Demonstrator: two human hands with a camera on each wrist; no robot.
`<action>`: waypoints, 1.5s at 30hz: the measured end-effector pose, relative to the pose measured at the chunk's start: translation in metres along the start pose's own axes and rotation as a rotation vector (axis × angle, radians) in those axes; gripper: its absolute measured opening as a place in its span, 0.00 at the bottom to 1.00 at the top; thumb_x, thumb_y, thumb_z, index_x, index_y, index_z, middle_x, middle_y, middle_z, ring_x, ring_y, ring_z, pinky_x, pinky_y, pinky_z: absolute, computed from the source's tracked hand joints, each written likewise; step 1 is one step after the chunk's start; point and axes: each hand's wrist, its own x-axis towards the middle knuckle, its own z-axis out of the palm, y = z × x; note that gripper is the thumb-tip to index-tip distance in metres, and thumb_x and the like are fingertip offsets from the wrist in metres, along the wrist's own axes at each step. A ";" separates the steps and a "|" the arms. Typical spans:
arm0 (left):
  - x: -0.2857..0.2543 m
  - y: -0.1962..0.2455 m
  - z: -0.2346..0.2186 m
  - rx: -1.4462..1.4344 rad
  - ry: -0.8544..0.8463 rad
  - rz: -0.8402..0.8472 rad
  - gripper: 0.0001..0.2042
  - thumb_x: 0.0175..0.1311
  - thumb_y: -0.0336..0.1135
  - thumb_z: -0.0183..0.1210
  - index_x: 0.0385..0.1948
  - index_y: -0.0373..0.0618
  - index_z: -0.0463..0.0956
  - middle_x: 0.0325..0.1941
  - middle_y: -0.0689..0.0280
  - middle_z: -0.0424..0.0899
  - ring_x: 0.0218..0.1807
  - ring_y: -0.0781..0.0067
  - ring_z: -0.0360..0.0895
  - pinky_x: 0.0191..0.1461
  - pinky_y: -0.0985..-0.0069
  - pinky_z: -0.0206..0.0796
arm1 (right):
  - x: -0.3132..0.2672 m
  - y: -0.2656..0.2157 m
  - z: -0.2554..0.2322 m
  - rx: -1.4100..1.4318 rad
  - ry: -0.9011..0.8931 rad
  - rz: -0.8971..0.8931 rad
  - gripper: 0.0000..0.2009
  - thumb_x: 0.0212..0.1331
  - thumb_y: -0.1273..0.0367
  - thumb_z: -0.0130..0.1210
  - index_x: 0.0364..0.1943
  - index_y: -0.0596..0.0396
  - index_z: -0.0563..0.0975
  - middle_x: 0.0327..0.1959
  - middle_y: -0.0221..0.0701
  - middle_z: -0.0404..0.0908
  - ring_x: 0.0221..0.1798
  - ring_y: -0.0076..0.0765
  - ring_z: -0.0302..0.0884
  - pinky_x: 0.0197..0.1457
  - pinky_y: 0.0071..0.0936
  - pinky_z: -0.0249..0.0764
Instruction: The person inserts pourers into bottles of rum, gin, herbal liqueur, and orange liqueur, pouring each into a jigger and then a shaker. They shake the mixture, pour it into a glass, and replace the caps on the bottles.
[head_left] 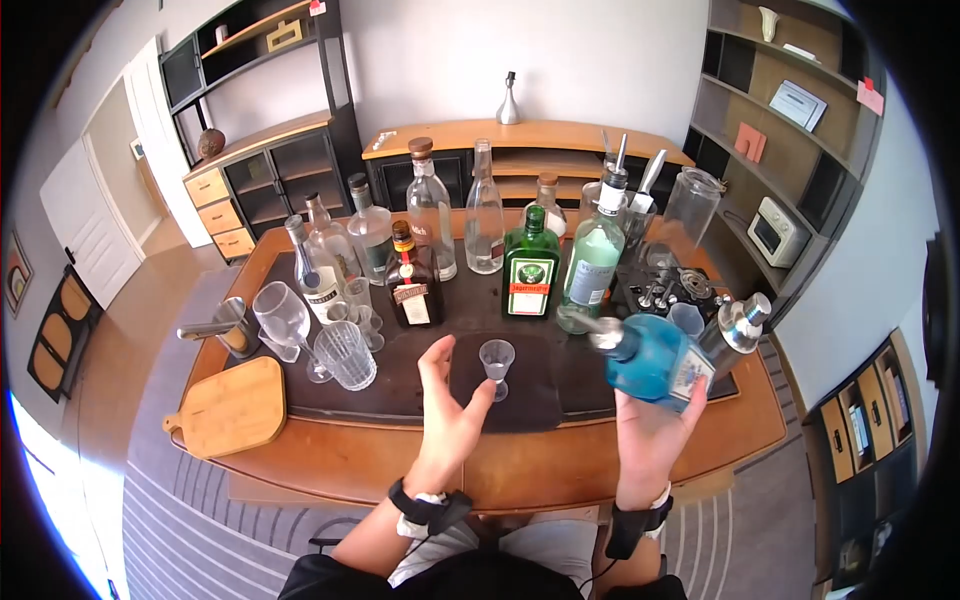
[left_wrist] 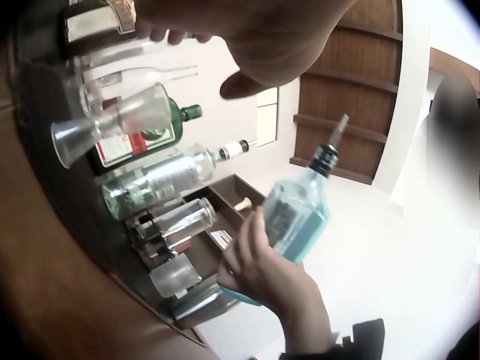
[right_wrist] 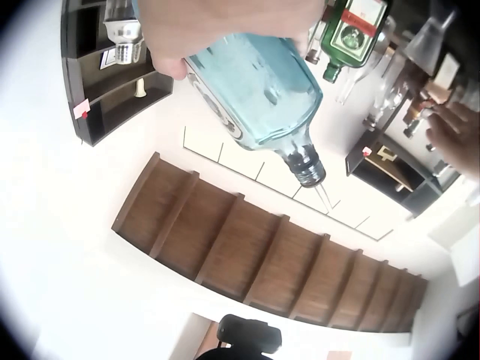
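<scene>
The right hand (head_left: 655, 435) gripped the tilted blue bottle (head_left: 655, 362); the left hand (head_left: 450, 415), open and empty, hovered just beside the small stemmed glass (head_left: 497, 360) on the desk (head_left: 400, 440).

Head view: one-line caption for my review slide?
Right hand holding a tilted blue bottle, open left hand near a small clear glass.

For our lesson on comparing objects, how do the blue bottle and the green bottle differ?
The blue bottle is tilted in the right hand, while the green bottle stands upright on the table. The blue bottle has a thin spout at its neck; the green bottle has a green cap. The blue bottle is light blue, the green bottle deep green. Both carry labels.
</scene>
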 end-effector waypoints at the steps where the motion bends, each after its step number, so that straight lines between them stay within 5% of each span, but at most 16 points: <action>1: 0.005 -0.009 -0.002 0.011 -0.069 -0.036 0.38 0.61 0.28 0.67 0.72 0.37 0.55 0.73 0.47 0.63 0.77 0.52 0.60 0.80 0.58 0.49 | 0.001 -0.002 0.000 -0.025 0.019 -0.014 0.29 0.70 0.52 0.58 0.71 0.49 0.69 0.71 0.33 0.74 0.72 0.44 0.71 0.75 0.52 0.66; 5: 0.026 -0.030 0.003 0.035 -0.292 -0.075 0.46 0.58 0.34 0.74 0.75 0.41 0.52 0.71 0.49 0.71 0.74 0.57 0.67 0.78 0.58 0.56 | 0.002 -0.007 -0.005 -0.122 0.062 -0.060 0.29 0.70 0.53 0.59 0.71 0.49 0.68 0.71 0.33 0.74 0.71 0.44 0.71 0.75 0.51 0.67; 12: 0.049 -0.060 -0.006 -0.025 -0.479 -0.124 0.19 0.64 0.30 0.68 0.55 0.38 0.76 0.55 0.57 0.86 0.60 0.60 0.82 0.67 0.66 0.69 | 0.000 -0.021 -0.026 -0.239 0.127 -0.087 0.30 0.68 0.53 0.61 0.70 0.48 0.69 0.71 0.32 0.73 0.72 0.43 0.71 0.75 0.50 0.67; 15: 0.047 -0.055 -0.009 -0.091 -0.528 -0.219 0.17 0.65 0.27 0.67 0.55 0.37 0.76 0.54 0.61 0.85 0.57 0.70 0.82 0.66 0.68 0.71 | 0.002 -0.025 -0.034 -0.340 0.154 -0.111 0.30 0.67 0.52 0.61 0.69 0.48 0.69 0.70 0.32 0.74 0.72 0.42 0.71 0.75 0.50 0.68; 30: 0.040 -0.044 -0.011 0.084 -0.496 -0.222 0.17 0.64 0.28 0.68 0.53 0.41 0.76 0.49 0.55 0.88 0.55 0.54 0.86 0.62 0.64 0.76 | 0.020 -0.006 -0.038 -0.628 0.289 -0.078 0.30 0.67 0.49 0.60 0.69 0.45 0.69 0.66 0.30 0.76 0.68 0.39 0.75 0.69 0.47 0.73; 45: 0.041 -0.043 -0.013 0.062 -0.497 -0.209 0.16 0.63 0.27 0.68 0.52 0.41 0.75 0.49 0.55 0.88 0.54 0.52 0.87 0.60 0.63 0.76 | 0.032 0.003 -0.041 -0.723 0.281 -0.132 0.30 0.67 0.50 0.61 0.69 0.45 0.69 0.66 0.28 0.77 0.67 0.34 0.75 0.69 0.44 0.73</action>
